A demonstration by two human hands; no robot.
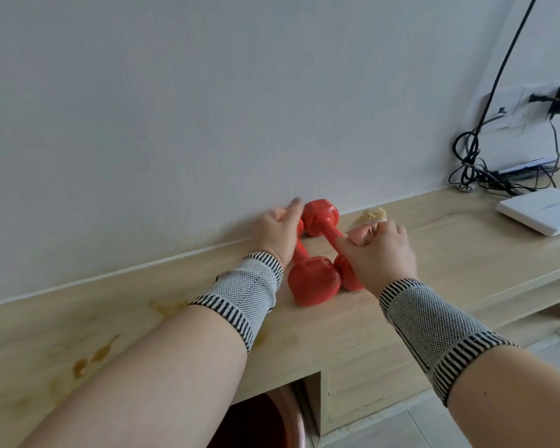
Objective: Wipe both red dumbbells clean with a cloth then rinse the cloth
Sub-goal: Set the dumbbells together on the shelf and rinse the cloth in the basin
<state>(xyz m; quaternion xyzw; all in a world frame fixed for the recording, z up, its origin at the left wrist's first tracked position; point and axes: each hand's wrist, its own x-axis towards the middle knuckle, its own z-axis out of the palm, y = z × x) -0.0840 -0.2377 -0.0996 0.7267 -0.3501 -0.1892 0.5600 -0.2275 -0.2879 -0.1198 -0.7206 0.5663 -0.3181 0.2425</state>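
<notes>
Two red dumbbells lie side by side on the wooden worktop against the wall, long axes running from the person toward the wall. Left hand curls its grip over the far end of the left dumbbell, likely steadying it. Right hand pinches the bunched pink-and-tan cloth and presses it on the right dumbbell at its handle, probably for wiping along the bar. Rinsing comes later, I'd say.
</notes>
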